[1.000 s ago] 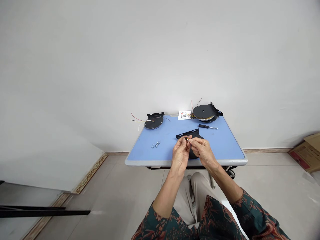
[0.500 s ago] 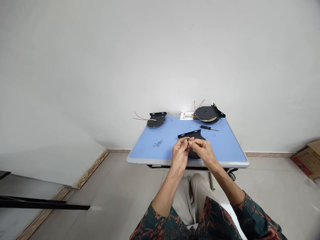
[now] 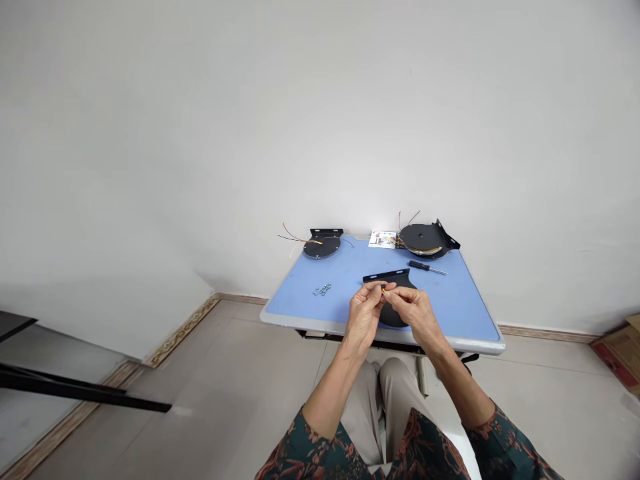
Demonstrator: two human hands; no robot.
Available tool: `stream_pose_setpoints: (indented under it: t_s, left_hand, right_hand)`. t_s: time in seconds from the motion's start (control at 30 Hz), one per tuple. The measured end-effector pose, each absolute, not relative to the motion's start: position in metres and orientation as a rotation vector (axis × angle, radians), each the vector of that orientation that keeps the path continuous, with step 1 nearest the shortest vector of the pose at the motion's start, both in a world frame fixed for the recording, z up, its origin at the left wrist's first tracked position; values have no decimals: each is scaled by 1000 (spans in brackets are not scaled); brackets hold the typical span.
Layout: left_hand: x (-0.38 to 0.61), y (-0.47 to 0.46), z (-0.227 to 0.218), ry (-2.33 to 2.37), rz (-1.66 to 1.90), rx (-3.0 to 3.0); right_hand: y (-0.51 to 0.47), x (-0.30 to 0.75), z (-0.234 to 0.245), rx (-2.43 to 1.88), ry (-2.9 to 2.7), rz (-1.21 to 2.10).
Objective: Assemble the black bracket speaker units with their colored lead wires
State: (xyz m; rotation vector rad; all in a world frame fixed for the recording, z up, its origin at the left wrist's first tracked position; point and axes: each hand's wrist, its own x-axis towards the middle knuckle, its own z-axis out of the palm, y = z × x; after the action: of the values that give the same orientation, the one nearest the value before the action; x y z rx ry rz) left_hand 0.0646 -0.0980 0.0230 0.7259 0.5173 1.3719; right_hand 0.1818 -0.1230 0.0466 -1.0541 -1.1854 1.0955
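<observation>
Above the front of the blue table, my left hand (image 3: pixel 365 311) and my right hand (image 3: pixel 415 312) meet with fingertips pinched together. Between them is a small black piece with yellow wires (image 3: pixel 383 289); the fingers cover most of it, and its exact kind does not show. Both hands are closed on it. Under them lies a round black plate with a slotted bracket (image 3: pixel 395 316), partly hidden by the fingers. Several small silver screws (image 3: pixel 323 290) are scattered left of my left hand. A black-handled screwdriver (image 3: pixel 427 267) lies beyond my right hand.
At the back left of the blue table (image 3: pixel 295 303) sits a black disc (image 3: pixel 323 249) with loose wires. Stacked black discs (image 3: pixel 423 237) with a bracket stand at the back right, beside a printed white card (image 3: pixel 382 240). A cardboard box (image 3: pixel 620 353) is on the floor at right.
The head view has tilted slightly, so the table sits a little lower and further right. My hands stay together, pinching the small piece, with only slight finger movement.
</observation>
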Motion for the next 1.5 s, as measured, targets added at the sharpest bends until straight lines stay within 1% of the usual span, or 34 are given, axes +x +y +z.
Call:
stream_pose_setpoints:
  t_s: [0.23, 0.53, 0.83, 0.97, 1.13, 1.3, 1.5]
  left_hand:
    - [57, -97, 26, 526, 1338, 878]
    - [63, -95, 23, 604, 1401, 816]
    - [60, -93, 25, 614, 1383, 902]
    - [58, -92, 24, 632, 1325, 834]
    - [55, -93, 25, 638, 1263, 750]
    - [54, -94, 22, 629, 1227, 721]
    - [55, -96, 19, 638, 1264, 733]
  right_hand:
    - [-123, 185, 46, -952, -1020, 1331]
    - [-125, 183, 38, -875, -969, 1333]
    - [-125, 183, 33, -862, -990, 1355]
    - [-126, 181, 28, -905, -1051, 1218]
    - [-130, 179, 27, -1013, -1221, 858]
    - [-133, 174, 27, -1104, -1314, 599]
    - [-133, 174, 27, -1170, -1415, 442]
